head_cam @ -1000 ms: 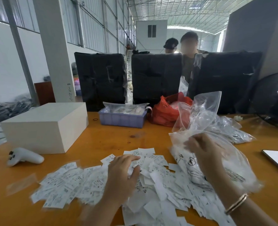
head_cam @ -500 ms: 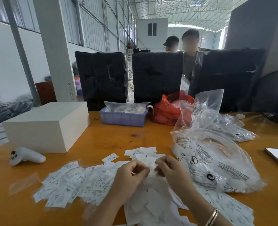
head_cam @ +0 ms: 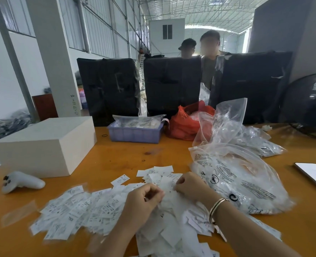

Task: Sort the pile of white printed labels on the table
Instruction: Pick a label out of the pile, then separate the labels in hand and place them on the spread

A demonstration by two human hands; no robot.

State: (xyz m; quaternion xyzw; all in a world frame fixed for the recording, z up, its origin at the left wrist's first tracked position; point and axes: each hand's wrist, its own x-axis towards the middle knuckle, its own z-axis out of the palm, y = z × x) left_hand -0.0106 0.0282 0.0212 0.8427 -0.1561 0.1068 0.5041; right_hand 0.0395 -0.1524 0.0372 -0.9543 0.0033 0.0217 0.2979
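Note:
A wide pile of white printed labels (head_cam: 75, 216) is spread over the near part of the orange table (head_cam: 116, 156). My left hand (head_cam: 142, 203) sits in the middle of the pile with its fingers curled, pinching labels. My right hand (head_cam: 188, 184), a gold bangle on its wrist, is just right of it, fingers curled on a label (head_cam: 165, 182) that stands up between the two hands. The labels under my forearms are blurred.
A clear printed plastic bag (head_cam: 242, 180) lies right of the pile, with more bags behind it. A white box (head_cam: 42, 145) and white controller (head_cam: 22, 181) are at left. A blue basket (head_cam: 135, 134), red bag (head_cam: 183, 125) and phone (head_cam: 314, 175) are there too. Black bundles stand behind, with people beyond them.
My right hand left the plastic bag and came down to the pile beside the left. Both hands curled onto labels in the middle of the pile.

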